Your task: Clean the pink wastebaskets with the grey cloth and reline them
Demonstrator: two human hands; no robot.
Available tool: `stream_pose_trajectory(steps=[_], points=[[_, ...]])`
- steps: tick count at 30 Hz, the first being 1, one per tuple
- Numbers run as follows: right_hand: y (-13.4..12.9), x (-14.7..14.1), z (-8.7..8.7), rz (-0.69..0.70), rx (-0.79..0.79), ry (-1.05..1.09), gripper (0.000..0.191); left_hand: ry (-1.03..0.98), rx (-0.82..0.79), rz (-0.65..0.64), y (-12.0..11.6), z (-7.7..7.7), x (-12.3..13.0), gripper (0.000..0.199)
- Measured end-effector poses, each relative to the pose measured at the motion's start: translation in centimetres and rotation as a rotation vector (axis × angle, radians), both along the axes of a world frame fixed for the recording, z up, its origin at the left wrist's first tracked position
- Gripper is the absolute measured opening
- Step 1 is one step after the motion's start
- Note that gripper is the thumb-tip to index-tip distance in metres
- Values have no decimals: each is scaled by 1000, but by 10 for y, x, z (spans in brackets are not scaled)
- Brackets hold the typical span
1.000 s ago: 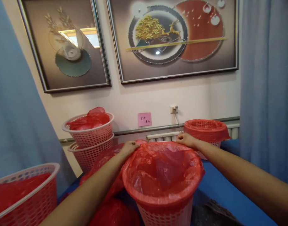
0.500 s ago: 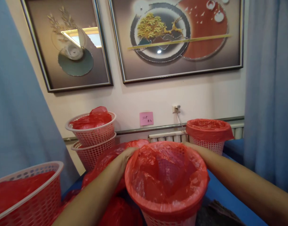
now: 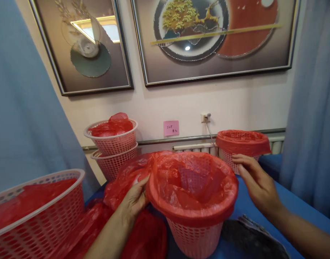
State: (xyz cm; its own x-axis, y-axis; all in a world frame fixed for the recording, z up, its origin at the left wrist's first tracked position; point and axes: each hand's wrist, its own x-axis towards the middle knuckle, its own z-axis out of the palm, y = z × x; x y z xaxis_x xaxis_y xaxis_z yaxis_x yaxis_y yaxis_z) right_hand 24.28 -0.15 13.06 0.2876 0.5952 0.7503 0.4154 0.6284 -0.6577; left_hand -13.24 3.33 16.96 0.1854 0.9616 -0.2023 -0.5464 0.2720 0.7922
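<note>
A light pink perforated basket stands in front of me, lined with a red plastic bag folded over its rim. At its left rim, my left hand has its thumb and fingers around the edge of the red bag. My right hand is off the basket to the right, fingers apart and nothing in it. Loose red plastic bags lie to the left of the basket, partly behind my left forearm.
Two stacked baskets with red plastic stand back left, a larger basket front left. Another lined basket is back right. A dark item lies on the blue surface. Curtains hang at both sides.
My right hand has come away from the basket's far right rim and opened. My left hand has slid down and nearer along the left rim. More of the basket's side shows.
</note>
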Motion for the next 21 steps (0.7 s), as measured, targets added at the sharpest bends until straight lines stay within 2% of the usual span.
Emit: stream_pose_trajectory(steps=[3, 6, 9, 11, 14, 16, 18, 19, 21], points=[[-58, -22, -12, 39, 247, -438, 35, -6, -14, 120, -17, -11, 8, 38], [-81, -40, -28, 21, 371, -684, 54, 56, -22, 187, -30, -28, 16, 31], [-78, -46, -41, -31, 370, -667, 63, 126, -18, 228, -41, -47, 19, 21], [-74, -47, -47, -29, 336, -634, 63, 194, 30, 266, -47, -58, 17, 22], [-73, -48, -53, -12, 307, -592, 62, 352, 170, 469, -55, -65, 10, 38], [-74, -50, -55, -14, 304, -560, 62, 477, 327, 650, -62, -63, 7, 46], [-75, -51, -55, -24, 301, -528, 60, 639, 549, 763, -72, -51, 9, 44], [-76, -52, -53, -27, 297, -517, 59, 743, 675, 794, -76, -39, 11, 39], [-76, -52, -48, -14, 272, -508, 56, 945, 893, 797, -83, -7, 19, 28]])
